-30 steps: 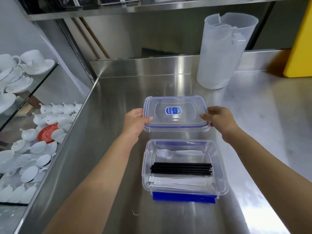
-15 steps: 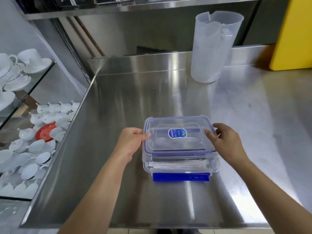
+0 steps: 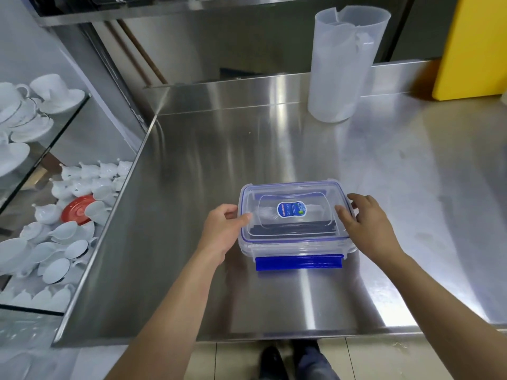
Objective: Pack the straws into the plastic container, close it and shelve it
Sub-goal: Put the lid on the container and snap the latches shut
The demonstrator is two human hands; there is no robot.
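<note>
A clear plastic container (image 3: 297, 244) sits on a stainless steel counter (image 3: 219, 160), its lid (image 3: 293, 212) laid on top and black straws (image 3: 290, 229) visible through it. A blue oval sticker (image 3: 291, 209) at the lid's centre carries print too small to read. The left hand (image 3: 223, 231) rests against the lid's left edge, thumb on the rim, fingers loosely curled; the right hand (image 3: 366, 224) lies half-open on the right edge, fingertips on the lid. The blue front latch (image 3: 299, 261) hangs unclipped. Bare counter extends behind the container to a frosted pitcher (image 3: 344, 64) well apart; the counter's near edge lies close in front, and white crockery (image 3: 55, 237) fills glass shelves beyond the counter's left edge.
</note>
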